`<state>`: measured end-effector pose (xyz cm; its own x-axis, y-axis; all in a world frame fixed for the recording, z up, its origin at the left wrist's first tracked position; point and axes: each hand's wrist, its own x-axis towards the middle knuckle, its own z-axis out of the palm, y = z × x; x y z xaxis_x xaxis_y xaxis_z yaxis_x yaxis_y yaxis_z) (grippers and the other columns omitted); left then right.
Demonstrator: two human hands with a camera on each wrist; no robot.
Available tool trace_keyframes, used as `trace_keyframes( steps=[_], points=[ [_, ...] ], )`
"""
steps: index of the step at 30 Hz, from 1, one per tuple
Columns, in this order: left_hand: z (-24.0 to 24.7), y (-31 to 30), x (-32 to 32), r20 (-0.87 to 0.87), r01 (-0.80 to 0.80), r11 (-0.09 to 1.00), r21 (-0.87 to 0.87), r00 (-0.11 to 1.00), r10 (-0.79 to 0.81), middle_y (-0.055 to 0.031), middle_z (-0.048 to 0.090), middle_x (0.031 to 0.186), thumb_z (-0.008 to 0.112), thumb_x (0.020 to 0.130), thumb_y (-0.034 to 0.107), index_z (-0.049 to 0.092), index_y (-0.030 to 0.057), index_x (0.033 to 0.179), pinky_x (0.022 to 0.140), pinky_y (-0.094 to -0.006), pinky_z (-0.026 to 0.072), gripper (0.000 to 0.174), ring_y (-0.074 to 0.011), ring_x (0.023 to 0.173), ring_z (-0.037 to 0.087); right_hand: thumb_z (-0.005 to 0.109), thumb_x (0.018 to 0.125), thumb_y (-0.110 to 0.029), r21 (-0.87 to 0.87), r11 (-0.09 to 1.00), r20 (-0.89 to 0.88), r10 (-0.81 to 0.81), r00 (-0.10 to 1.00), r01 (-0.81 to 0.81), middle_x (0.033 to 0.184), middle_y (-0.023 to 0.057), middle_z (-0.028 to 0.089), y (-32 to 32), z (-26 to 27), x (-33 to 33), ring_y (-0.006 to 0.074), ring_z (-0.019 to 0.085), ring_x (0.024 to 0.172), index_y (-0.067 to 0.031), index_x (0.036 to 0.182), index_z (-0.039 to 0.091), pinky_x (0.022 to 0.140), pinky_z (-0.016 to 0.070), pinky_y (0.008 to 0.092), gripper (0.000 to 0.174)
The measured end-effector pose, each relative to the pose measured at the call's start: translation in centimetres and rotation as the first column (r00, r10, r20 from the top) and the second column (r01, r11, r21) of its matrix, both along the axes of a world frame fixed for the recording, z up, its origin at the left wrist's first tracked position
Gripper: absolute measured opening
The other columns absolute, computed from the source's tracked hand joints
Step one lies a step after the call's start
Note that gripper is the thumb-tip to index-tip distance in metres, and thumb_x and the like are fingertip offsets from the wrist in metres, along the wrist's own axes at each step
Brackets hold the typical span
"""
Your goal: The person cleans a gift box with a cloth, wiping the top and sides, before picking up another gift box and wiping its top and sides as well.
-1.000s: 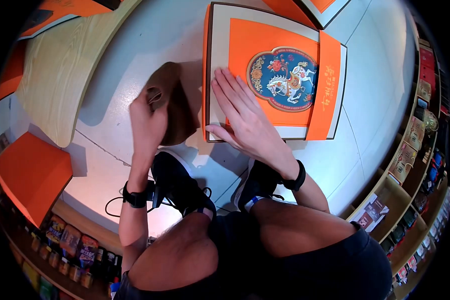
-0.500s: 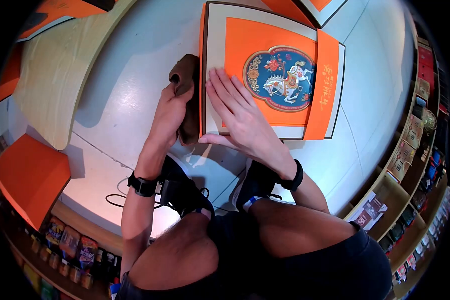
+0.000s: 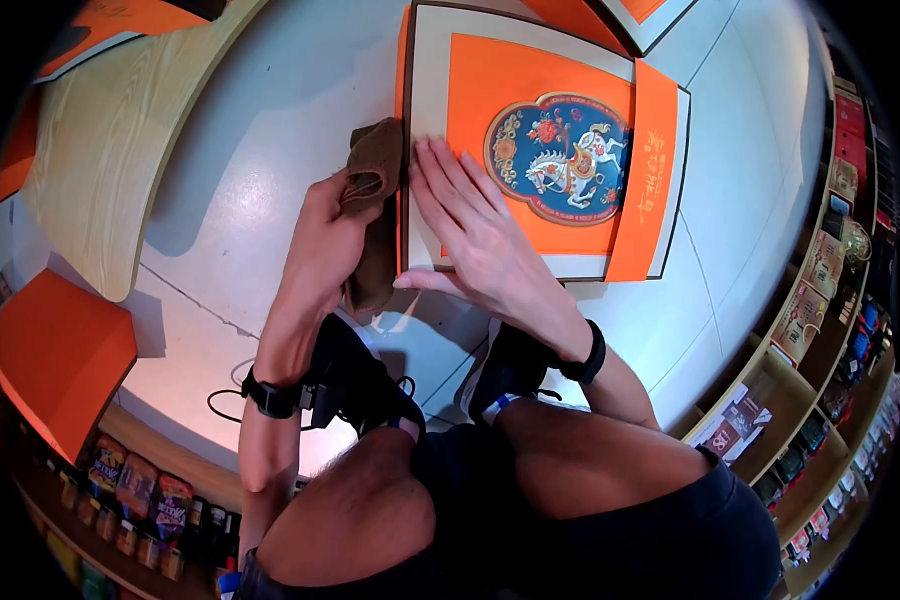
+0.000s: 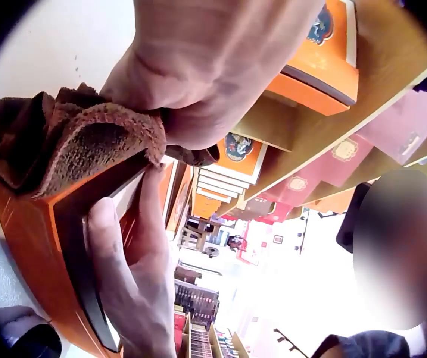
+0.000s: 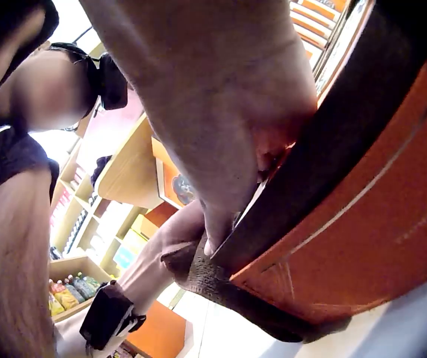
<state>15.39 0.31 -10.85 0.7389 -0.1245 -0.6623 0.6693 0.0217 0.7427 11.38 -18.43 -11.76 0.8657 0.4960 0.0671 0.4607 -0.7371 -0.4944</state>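
A large orange gift box [image 3: 545, 60] with a cream border and dark edges lies on the floor, a white horse emblem [image 3: 560, 160] and an orange band [image 3: 650, 170] on its lid. My right hand [image 3: 485, 235] rests flat on the lid's near-left corner, fingers straight and thumb at the edge. Bunched in my left hand [image 3: 325, 240] is a brown cloth [image 3: 377, 160], held against the box's left side. The left wrist view shows the cloth [image 4: 101, 142] folded over the box's dark edge, close to the right hand's fingers [image 4: 109, 239].
A light wooden bench [image 3: 120, 150] stands at the left, with an orange box [image 3: 60, 350] nearer me. Shelves of goods [image 3: 810, 310] line the right side, and packets [image 3: 135, 480] fill a lower-left shelf. Another orange box [image 3: 610, 20] sits beyond the gift box.
My left hand has brought the brown cloth rightward from the open floor against the box's left side, then slid slightly nearer me. The right hand has stayed on the lid; the box shifted slightly left in view.
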Motion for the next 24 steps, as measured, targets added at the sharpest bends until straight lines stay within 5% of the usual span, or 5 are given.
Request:
trace_keyframes(
  steps=[15,17,24],
  points=[
    [0.7,0.8,-0.9,0.015,0.024,1.000,0.016,1.000,-0.024,-0.0140,0.072,0.114,0.059,0.094,-0.001,0.065,-0.0093,0.126,0.095,-0.0321,0.0507,0.034,-0.0172,0.104,0.064,0.073,0.087,-0.058,-0.022,1.000,0.003,0.011,1.000,-0.011,0.159,0.0304,0.042,0.1,0.1,0.1,0.0414,0.034,0.154,0.0146,0.146,0.047,0.127,0.0264,0.0521,0.097],
    [0.2,1.2,-0.7,-0.054,0.059,0.997,0.052,0.997,-0.056,-0.0152,0.065,0.127,0.069,0.095,0.004,0.057,-0.0072,0.133,0.099,-0.0333,0.0508,0.041,-0.0210,0.116,0.062,0.071,0.089,-0.056,-0.014,1.000,0.012,0.008,1.000,-0.008,0.157,0.0305,0.045,0.2,0.1,0.1,0.0409,0.036,0.153,0.0150,0.144,0.049,0.127,0.0263,0.0523,0.093],
    [0.8,0.8,-1.8,0.068,0.124,0.992,0.003,0.990,-0.124,-0.0115,0.070,0.114,0.067,0.096,0.004,0.064,-0.0067,0.123,0.095,-0.0315,0.0510,0.028,-0.0164,0.104,0.064,0.070,0.089,-0.057,-0.022,1.000,0.010,0.015,1.000,-0.015,0.157,0.0305,0.044,0.0,0.1,0.1,0.0407,0.035,0.153,0.0150,0.145,0.048,0.128,0.0260,0.0525,0.094]
  ],
)
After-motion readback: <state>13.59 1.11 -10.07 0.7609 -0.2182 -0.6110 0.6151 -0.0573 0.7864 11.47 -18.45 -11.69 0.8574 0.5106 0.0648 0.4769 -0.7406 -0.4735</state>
